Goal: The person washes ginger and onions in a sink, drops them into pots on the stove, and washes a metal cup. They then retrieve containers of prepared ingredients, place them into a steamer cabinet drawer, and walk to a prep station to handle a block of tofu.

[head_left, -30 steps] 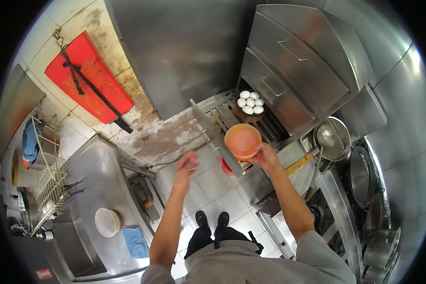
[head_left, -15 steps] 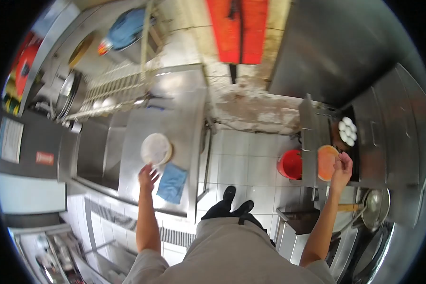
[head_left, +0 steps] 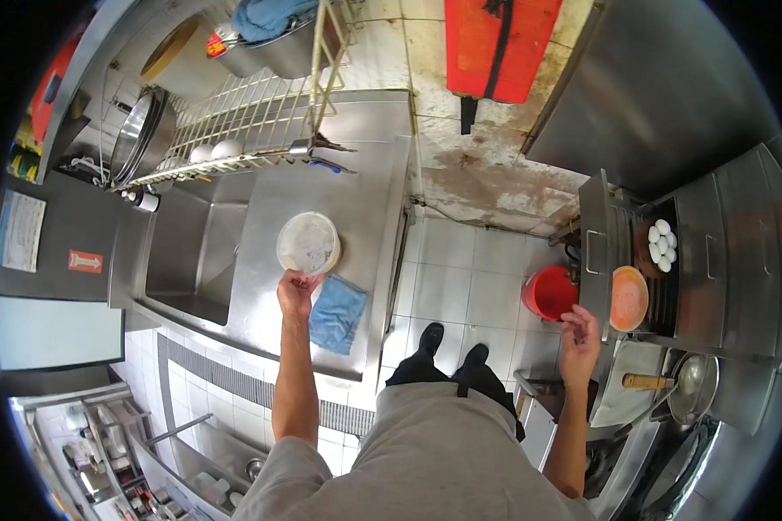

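Note:
On the steel counter at the left stands a round whitish tub [head_left: 308, 243]. My left hand [head_left: 294, 292] grips its near rim, fingers closed on the edge. A folded blue cloth [head_left: 338, 314] lies just right of that hand. My right hand [head_left: 579, 339] is in the air over the floor at the right, empty, fingers apart and slightly curled. Close beyond it, an orange bowl [head_left: 629, 298] rests on the open steel drawer unit. A dark bowl of several white eggs [head_left: 663, 245] stands behind the orange bowl.
A red bucket [head_left: 549, 293] stands on the tiled floor below the drawer front [head_left: 594, 252]. Left of the tub is a steel sink [head_left: 191, 252], with a wire rack [head_left: 235, 130] above it. Pans [head_left: 693, 382] and a wooden handle [head_left: 647, 381] are at the right.
The view has swung left towards the counter. My right hand has let go of the orange bowl, which stays at the drawer. My left hand has reached the whitish tub and taken hold of its rim.

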Motion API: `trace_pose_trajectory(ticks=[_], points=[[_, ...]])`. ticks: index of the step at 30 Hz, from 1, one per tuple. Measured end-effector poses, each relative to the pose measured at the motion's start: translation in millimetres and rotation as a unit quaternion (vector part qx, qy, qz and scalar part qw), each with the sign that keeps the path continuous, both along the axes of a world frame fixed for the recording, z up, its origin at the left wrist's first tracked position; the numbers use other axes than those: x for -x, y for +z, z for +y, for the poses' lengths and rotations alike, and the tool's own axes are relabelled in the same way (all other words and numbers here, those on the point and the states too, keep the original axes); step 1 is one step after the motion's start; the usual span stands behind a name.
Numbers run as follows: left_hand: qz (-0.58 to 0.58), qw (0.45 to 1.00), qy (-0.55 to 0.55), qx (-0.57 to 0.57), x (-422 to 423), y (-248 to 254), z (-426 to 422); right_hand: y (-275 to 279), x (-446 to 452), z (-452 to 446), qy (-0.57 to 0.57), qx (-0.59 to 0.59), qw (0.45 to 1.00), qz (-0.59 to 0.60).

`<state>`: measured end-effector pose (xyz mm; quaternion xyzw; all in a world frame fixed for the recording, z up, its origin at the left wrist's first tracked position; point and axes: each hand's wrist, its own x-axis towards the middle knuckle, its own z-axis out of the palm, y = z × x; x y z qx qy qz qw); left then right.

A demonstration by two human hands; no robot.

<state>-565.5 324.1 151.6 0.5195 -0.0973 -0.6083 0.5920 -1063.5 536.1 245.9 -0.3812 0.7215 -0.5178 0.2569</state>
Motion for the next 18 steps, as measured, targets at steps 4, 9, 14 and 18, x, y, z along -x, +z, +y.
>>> trace_pose_trajectory(ticks=[4,9,14,18], points=[[-0.069,0.993,-0.074,0.054,7,15,14,-3,-8,16,0.055,-0.037,0.996,0.055],[-0.078,0.973,-0.216,0.040,95,72,24,-2,4,36,0.140,-0.033,0.985,0.099],[-0.025,0.935,-0.348,0.069,236,113,12,23,33,58,0.195,-0.038,0.965,0.169],[-0.029,0.880,-0.459,0.119,381,149,-21,35,63,83,0.169,-0.026,0.970,0.171]])
